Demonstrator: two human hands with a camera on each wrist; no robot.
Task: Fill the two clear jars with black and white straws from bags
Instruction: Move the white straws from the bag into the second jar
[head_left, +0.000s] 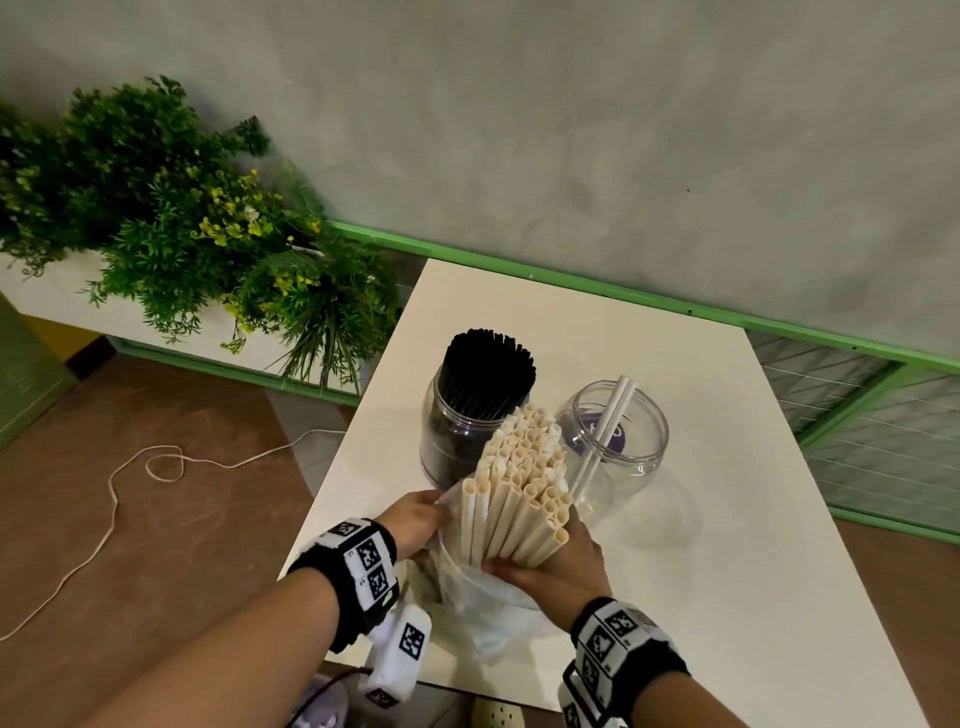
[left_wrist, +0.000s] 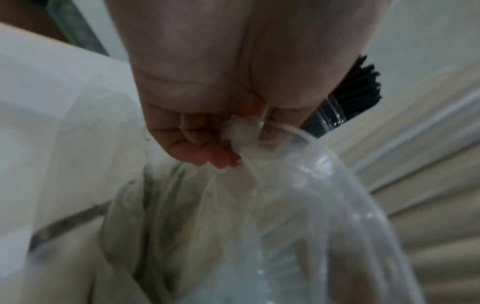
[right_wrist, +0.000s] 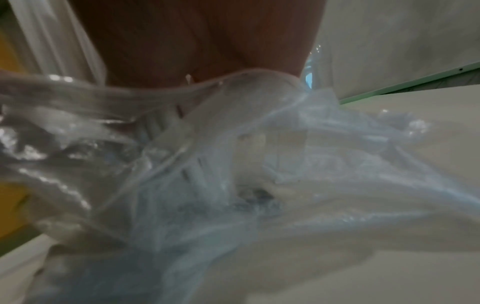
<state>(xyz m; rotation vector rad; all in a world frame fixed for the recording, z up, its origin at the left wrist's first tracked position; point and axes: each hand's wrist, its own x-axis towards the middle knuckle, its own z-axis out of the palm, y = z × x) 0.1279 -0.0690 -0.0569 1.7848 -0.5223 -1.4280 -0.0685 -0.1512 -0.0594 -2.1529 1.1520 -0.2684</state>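
A thick bundle of white straws (head_left: 522, 488) sticks up out of a clear plastic bag (head_left: 483, 603) near the table's front. My right hand (head_left: 558, 564) grips the bundle from the right, low down. My left hand (head_left: 415, 519) pinches the bag's rim (left_wrist: 241, 131) at the left. Behind the bundle stands a clear jar (head_left: 457, 431) packed with black straws (head_left: 491, 371). To its right a second clear jar (head_left: 615, 431) holds two white straws (head_left: 608, 421). The right wrist view shows mostly crumpled bag plastic (right_wrist: 233, 164).
The white table (head_left: 727, 519) has bare surface to the right of the jars. A green plant box (head_left: 182, 234) stands at the left, a green rail (head_left: 623, 296) runs behind the table, and a white cord (head_left: 130, 483) lies on the brown floor.
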